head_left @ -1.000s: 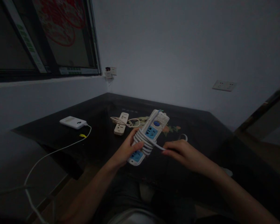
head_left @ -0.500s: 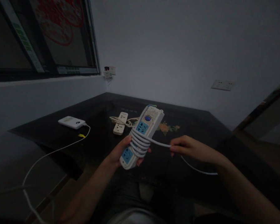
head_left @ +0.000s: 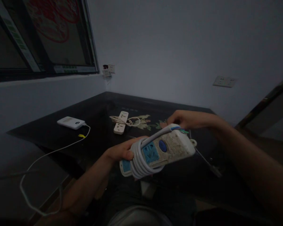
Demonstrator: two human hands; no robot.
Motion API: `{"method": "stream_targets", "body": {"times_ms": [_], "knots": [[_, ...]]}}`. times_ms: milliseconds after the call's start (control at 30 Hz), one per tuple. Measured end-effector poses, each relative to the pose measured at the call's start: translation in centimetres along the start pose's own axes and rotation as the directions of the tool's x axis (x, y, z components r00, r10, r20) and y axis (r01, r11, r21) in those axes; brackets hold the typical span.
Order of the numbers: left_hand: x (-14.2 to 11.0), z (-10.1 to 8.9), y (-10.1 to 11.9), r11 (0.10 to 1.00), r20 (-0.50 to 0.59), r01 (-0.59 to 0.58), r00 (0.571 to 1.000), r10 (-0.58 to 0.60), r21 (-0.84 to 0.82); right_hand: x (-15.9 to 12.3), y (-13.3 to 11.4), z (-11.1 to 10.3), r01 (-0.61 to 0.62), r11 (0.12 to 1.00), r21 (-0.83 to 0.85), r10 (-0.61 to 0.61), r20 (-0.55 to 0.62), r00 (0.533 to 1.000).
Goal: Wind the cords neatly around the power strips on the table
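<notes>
In the head view, my left hand point(head_left: 122, 151) is closed around the lower part of a worn white power strip point(head_left: 175, 146) with blue sockets and a blue switch. Several turns of grey-white cord point(head_left: 139, 161) are wound about the strip, beside my thumb. The strip lies tilted, its switch end pointing right, with coloured wire ends showing at that end. Just behind its far edge, my right hand point(head_left: 182, 119) is closed on the cord; its fingertips are partly hidden by the strip. A loose cord end point(head_left: 214, 171) hangs blurred below my right wrist.
On the dark table point(head_left: 96, 110) lies a smaller white power strip point(head_left: 121, 123) with its cord bundled. A white power bank point(head_left: 70, 122) with a cable sits at left, near a yellow scrap point(head_left: 81, 136). Wall sockets point(head_left: 224, 81) are on the wall behind.
My right hand has moved up and left, from the strip's right side to behind it, carrying the cord. The power strip has turned clockwise and come nearer, its switch end swinging right.
</notes>
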State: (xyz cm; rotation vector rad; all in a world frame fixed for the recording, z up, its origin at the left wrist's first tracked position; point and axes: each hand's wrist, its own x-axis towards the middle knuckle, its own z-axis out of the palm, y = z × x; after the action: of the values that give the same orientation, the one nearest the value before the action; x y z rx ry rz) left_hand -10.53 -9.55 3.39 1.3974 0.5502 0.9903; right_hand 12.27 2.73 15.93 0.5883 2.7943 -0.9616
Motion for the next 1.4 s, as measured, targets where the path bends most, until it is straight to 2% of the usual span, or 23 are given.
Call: {"method": "stream_targets", "body": {"times_ms": [100, 167, 267, 367, 500, 633, 767, 933, 1000, 1100, 1200, 1267, 1300, 1333, 1400], "knots": [[0.5, -0.4, 1.3, 0.975, 0.238, -0.008, 0.970, -0.046, 0.220, 1.6, -0.2, -0.6, 0.002, 0.997, -0.072, 0.003, 0.069, 0.998], [0.8, -0.3, 2.1, 0.888, 0.293, -0.046, 0.951, -0.102, 0.458, 2.6, -0.5, -0.7, -0.015, 0.991, -0.130, 0.027, 0.091, 0.995], [1.0, 0.4, 2.5, 0.681, 0.223, -0.046, 0.959, -0.175, 0.731, 3.5, -1.5, -0.6, -0.044, 0.967, -0.249, 0.066, 0.080, 0.995], [1.2, 1.0, 1.9, 0.563, 0.093, 0.019, 0.981, -0.169, 0.826, 3.5, -3.3, 0.0, -0.080, 0.896, -0.437, 0.081, -0.016, 0.997], [1.8, 0.5, 0.6, 0.534, 0.049, 0.003, 0.995, -0.083, 0.846, 3.1, -5.9, 1.8, -0.144, 0.725, -0.673, 0.033, -0.174, 0.984], [2.1, -0.2, -0.1, 0.526, 0.038, 0.009, 0.996, -0.079, 0.850, 2.9, -7.9, 3.5, -0.159, 0.584, -0.796, -0.016, -0.207, 0.978], [2.0, -0.1, -0.4, 0.605, 0.023, 0.009, 0.999, -0.044, 0.796, 2.8, -8.6, 4.0, -0.149, 0.570, -0.808, -0.034, -0.205, 0.978], [2.0, 0.2, -1.0, 0.648, -0.089, 0.052, 0.996, 0.025, 0.760, 2.0, -8.1, 4.0, -0.219, 0.572, -0.791, -0.006, -0.271, 0.963], [2.1, 0.1, -1.3, 0.618, -0.138, 0.069, 0.988, 0.064, 0.783, 1.5, -7.5, 3.9, -0.256, 0.581, -0.772, 0.014, -0.306, 0.952], [2.2, -0.3, -1.6, 0.487, -0.220, 0.130, 0.966, 0.134, 0.864, 0.7, -6.5, 3.5, -0.294, 0.631, -0.718, 0.082, -0.315, 0.945], [2.2, -1.1, -1.5, 0.363, -0.295, 0.205, 0.932, 0.212, 0.909, -0.3, -5.6, 2.8, -0.249, 0.785, -0.567, 0.157, -0.208, 0.966], [2.0, -1.7, -1.3, 0.328, -0.342, 0.248, 0.899, 0.273, 0.912, -1.0, -4.9, 2.5, -0.203, 0.925, -0.321, 0.193, -0.062, 0.979], [1.9, -2.1, -1.1, 0.322, -0.365, 0.265, 0.879, 0.306, 0.909, -1.3, -4.6, 2.6, -0.197, 0.967, -0.160, 0.203, 0.020, 0.979], [1.8, -2.5, -0.9, 0.322, -0.386, 0.280, 0.858, 0.338, 0.904, -1.6, -4.2, 2.8, -0.204, 0.979, 0.006, 0.203, 0.092, 0.975], [1.5, -3.1, -0.5, 0.337, -0.419, 0.297, 0.820, 0.389, 0.894, -2.2, -3.3, 3.5, -0.213, 0.933, 0.289, 0.172, 0.163, 0.972]]}}
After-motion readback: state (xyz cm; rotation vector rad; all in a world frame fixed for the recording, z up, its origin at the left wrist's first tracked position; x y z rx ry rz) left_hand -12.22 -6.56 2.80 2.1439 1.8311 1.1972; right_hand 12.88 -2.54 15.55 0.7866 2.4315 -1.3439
